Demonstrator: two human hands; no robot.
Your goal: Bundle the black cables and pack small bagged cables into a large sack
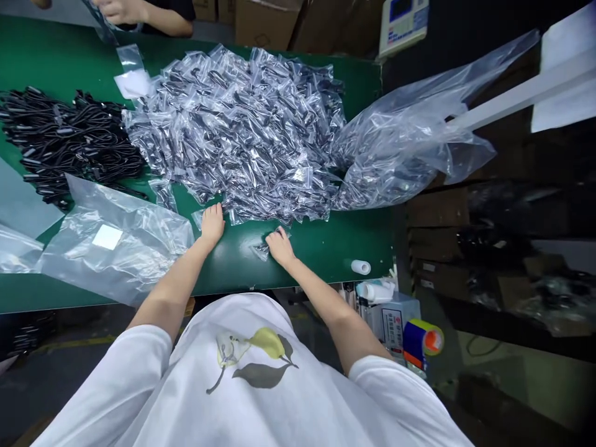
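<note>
A big heap of bagged black cables, each in a small clear zip bag, covers the middle of the green table. At the heap's near edge is my left hand, its fingers curled down. The edge of a clear bag shows beside it, but what the fingers hold is hidden. My right hand is closed on a small bagged cable just in front of the heap. Right of the heap lies a large clear plastic bag with bagged cables inside.
Loose black cables are piled on the left. A large flat plastic bag with a white label lies nearer me. Across the table are another person's hands. A white roll sits near the right edge, tape rolls below it.
</note>
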